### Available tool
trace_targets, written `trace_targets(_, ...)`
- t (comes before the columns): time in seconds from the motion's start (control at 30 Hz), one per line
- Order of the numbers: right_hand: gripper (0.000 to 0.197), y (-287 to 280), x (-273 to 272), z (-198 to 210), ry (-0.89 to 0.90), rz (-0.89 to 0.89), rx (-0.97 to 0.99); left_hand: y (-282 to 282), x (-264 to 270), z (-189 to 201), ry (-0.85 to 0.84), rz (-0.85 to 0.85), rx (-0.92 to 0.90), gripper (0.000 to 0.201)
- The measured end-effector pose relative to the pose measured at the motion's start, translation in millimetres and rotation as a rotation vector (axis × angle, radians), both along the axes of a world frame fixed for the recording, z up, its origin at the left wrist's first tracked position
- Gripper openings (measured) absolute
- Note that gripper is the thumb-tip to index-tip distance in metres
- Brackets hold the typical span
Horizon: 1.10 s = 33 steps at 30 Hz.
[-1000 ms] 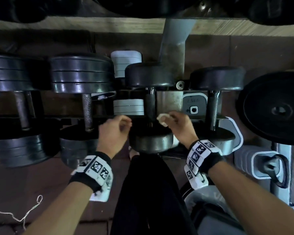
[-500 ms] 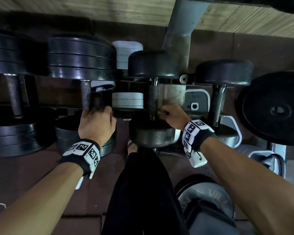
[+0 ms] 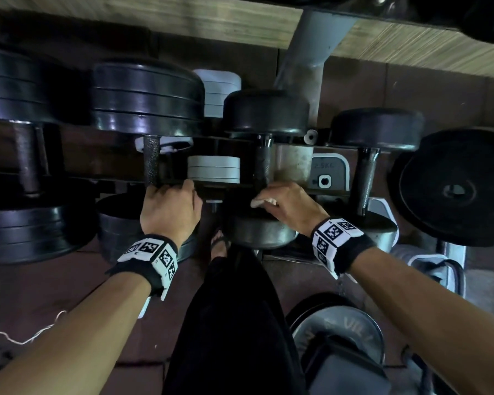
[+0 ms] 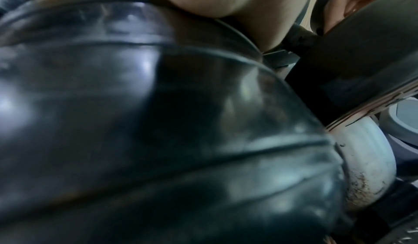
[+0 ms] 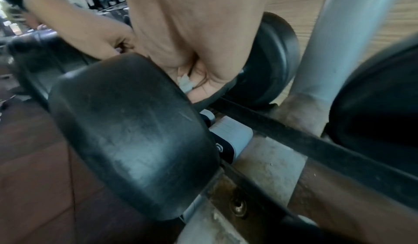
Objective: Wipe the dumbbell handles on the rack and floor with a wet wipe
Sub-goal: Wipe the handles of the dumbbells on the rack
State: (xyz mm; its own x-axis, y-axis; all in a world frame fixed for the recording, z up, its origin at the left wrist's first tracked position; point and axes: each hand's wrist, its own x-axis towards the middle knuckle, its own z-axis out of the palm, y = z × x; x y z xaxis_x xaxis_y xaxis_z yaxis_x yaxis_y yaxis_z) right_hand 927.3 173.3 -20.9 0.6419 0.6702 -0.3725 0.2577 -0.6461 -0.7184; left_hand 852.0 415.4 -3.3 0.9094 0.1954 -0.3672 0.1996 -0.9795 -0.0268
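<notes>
While I watch from the head view, left hand (image 3: 169, 208) grips the near end of the plate dumbbell (image 3: 147, 98) handle (image 3: 151, 159), fingers curled round it. Just right of it, right hand (image 3: 287, 203) is closed round the middle dumbbell (image 3: 265, 112) handle (image 3: 262, 163) at its near end, wipe (image 3: 264, 201) pinched under the fingers against the bar. Both dumbbells sit on the rack (image 3: 305, 143).

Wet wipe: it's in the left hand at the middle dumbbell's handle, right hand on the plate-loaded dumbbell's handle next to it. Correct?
Hands are swapped. In the head view the right hand holds the wet wipe at the middle dumbbell's handle; the left hand grips the plate-loaded dumbbell's handle. The right wrist view also shows the wipe in that palm.
</notes>
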Motion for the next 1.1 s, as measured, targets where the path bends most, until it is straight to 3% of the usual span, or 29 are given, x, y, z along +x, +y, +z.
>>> trace_targets(0.17, 0.006, -6.8, 1.5, 1.2, 0.200, -0.248, -0.045, 0.2, 0.7, 1.0, 0.001, 0.002, -0.008, 0.017)
trace_targets(0.23, 0.004, -10.3, 1.9, 3.4, 0.197, -0.295, -0.109, -0.1, 1.0, 1.4, 0.004, 0.001, -0.010, 0.017)
trace_targets(0.37, 0.020, -19.7, 9.5, -3.1, 0.155, -0.350, -0.347, -0.5, 0.9, 2.6, -0.022, 0.008, -0.024, 0.015)
trace_targets(0.47, 0.023, -0.8, 20.3, -16.3, 0.221, -0.276, -0.468, -1.0, 0.5, 2.2, -0.015, 0.002, -0.035, 0.014)
trace_targets(0.53, 0.012, 11.3, 24.7, -19.9, 0.264, -0.233, -0.446, -1.2, 0.9, 2.6, -0.006, 0.002, -0.029, 0.015)
trace_targets(0.63, 0.010, 3.9, 24.8, -21.3, 0.290, -0.216, -0.375, -1.3, 0.9, 1.2, 0.008, 0.010, -0.025, 0.015)
trace_targets(0.77, 0.011, -8.8, 21.0, -11.0, 0.251, -0.185, -0.288, -1.4, 1.8, 1.4, 0.024, 0.025, -0.027, 0.016)
trace_targets(0.93, 0.026, -16.3, 20.9, 6.6, 0.241, -0.080, -0.236, -1.9, 2.3, 3.5, 0.016, 0.033, -0.033, 0.014)
trace_targets(1.1, 0.021, -7.5, 14.4, 17.7, 0.205, 0.027, -0.122, -3.0, 3.3, 6.0, 0.019, 0.031, -0.029, 0.016)
